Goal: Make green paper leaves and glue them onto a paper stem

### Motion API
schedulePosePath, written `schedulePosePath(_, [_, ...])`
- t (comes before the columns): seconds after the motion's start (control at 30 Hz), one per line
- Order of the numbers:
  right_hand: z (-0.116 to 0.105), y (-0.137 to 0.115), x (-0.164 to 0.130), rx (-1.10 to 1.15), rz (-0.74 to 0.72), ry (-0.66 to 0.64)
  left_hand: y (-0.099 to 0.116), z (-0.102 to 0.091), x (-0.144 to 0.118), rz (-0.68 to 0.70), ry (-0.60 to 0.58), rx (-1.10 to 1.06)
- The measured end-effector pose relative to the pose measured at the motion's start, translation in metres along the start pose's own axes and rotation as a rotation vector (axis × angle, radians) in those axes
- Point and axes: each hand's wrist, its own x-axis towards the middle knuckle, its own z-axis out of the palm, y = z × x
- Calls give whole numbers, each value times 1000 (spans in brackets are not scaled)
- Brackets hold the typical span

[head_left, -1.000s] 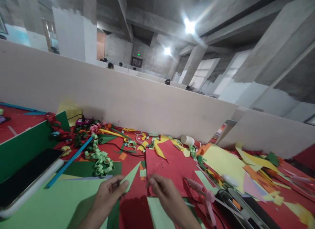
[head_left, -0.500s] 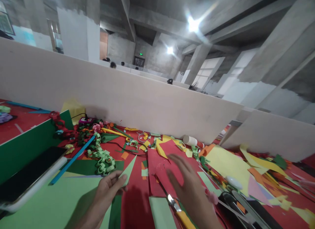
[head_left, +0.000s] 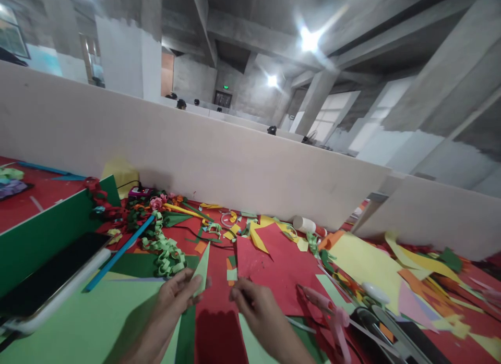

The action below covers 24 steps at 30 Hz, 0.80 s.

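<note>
My left hand (head_left: 175, 297) pinches a light green paper triangle (head_left: 202, 267) by its lower edge, point up, just above the paper-strewn red table. My right hand (head_left: 256, 307) hovers a short way to the right of it with fingers curled; I see nothing in it. A red paper sheet (head_left: 274, 270) lies just beyond the right hand. A pink tool (head_left: 326, 312) lies to the right of that hand.
A light green sheet (head_left: 78, 322) covers the near left. A phone (head_left: 47, 280) rests on a dark green board (head_left: 43, 233). A green paper chain (head_left: 164, 252), a blue rod (head_left: 117, 254), a white glue tube (head_left: 305, 225), yellow paper (head_left: 364, 259) and scraps surround them. A beige partition (head_left: 195, 155) backs the table.
My right hand reached out over the red sheet, then drew back near the left hand. The left hand kept hold of the green triangle and shifted slightly right.
</note>
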Motion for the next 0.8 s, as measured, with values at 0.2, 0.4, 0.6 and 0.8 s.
schedulePosePath(0.2, [-67,26,20,-246,73,242,-12,-10,13,-36,-80,-171])
schedulePosePath(0.4, [-118,-3,16,-276,-150,182,-28,-14,22,-34,88,-218])
schedulePosePath(0.6, [-180,-36,21,-593,-16,557,-24,-13,21,-40,129,-202])
schedulePosePath(0.8, [-139,-38,24,-305,-80,511,-20,-13,21,12,12,-180])
